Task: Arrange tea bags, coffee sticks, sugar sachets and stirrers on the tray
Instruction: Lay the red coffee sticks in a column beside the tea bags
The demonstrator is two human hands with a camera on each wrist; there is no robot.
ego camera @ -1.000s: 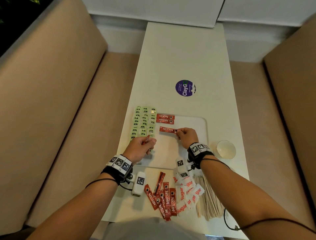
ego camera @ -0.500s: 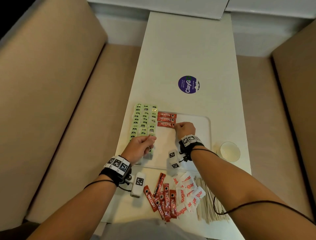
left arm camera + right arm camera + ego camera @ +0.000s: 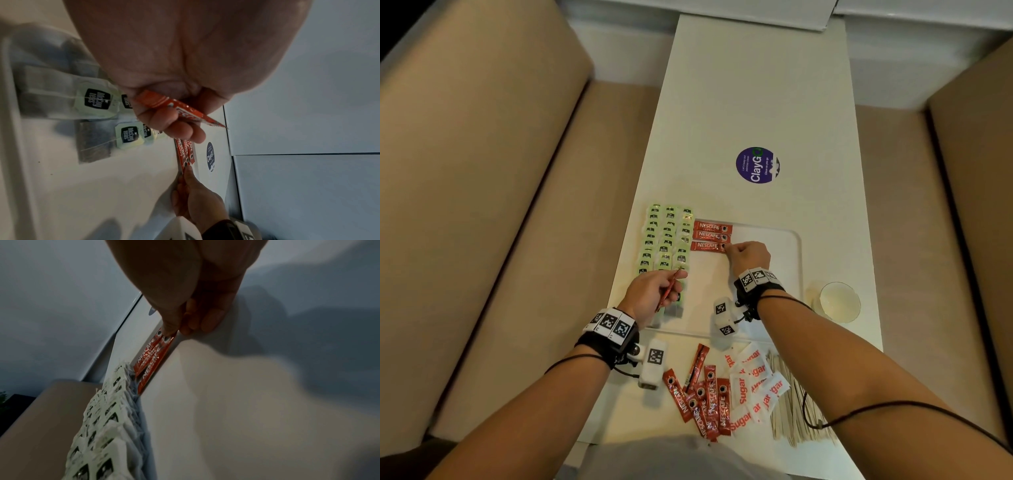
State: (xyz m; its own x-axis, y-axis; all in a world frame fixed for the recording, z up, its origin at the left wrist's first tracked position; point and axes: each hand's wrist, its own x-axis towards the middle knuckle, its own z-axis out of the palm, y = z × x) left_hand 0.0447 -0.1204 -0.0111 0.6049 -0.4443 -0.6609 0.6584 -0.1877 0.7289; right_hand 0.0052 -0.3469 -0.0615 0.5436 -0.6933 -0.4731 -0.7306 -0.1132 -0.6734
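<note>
A white rectangular plastic tray point(image 3: 792, 260) with rounded corners lies on a long pale table point(image 3: 756, 102). Along the tray's left side, pale green paper tea bags point(image 3: 666, 236) with dark labels lie in three overlapping columns. Over the near end of those columns, the left hand point(image 3: 652, 296) has its fingers curled around one red foil coffee stick point(image 3: 669, 289), held clear of the tray with its tip angled away from the person. Right of the tea bags, at the tray's far edge, three red coffee sticks point(image 3: 712, 236) lie side by side in a neat row. The right hand point(image 3: 748, 255) pinches the right end of the nearest stick in that row between thumb and fingertips. Near of the tray, on the table, lie a loose heap of red coffee sticks point(image 3: 705, 399), then white paper sugar sachets point(image 3: 755, 383) with red lettering, then a bundle of thin wooden stirrers point(image 3: 787, 421). Right of the tray stands a clear round glass point(image 3: 839, 302). Beyond the tray, a round purple sticker point(image 3: 756, 165) sits on the table.
</note>
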